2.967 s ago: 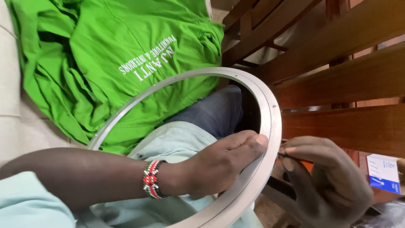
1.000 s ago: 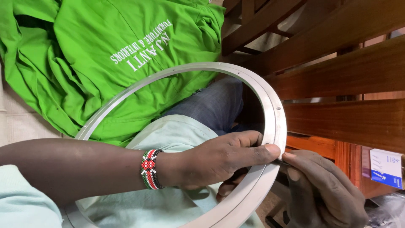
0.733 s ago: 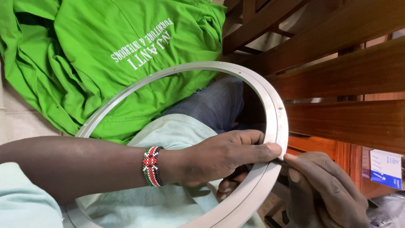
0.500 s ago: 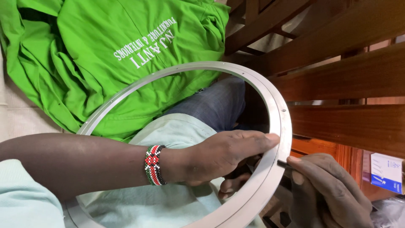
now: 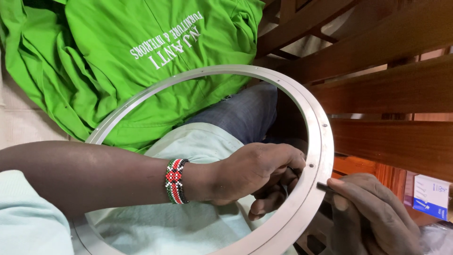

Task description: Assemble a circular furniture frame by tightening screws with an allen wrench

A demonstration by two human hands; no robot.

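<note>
Large flat metal ring [image 5: 321, 141] held over the lap, the left hand [image 5: 255, 177] pinching its inner edge from inside while the right hand [image 5: 373, 219], just outside, closes around a thin dark tool [image 5: 326, 188] whose tip touches the outer rim.

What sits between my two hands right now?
In the head view, the flat rim of the metal ring passes between the left hand and the right hand, which holds a thin tool.
</note>
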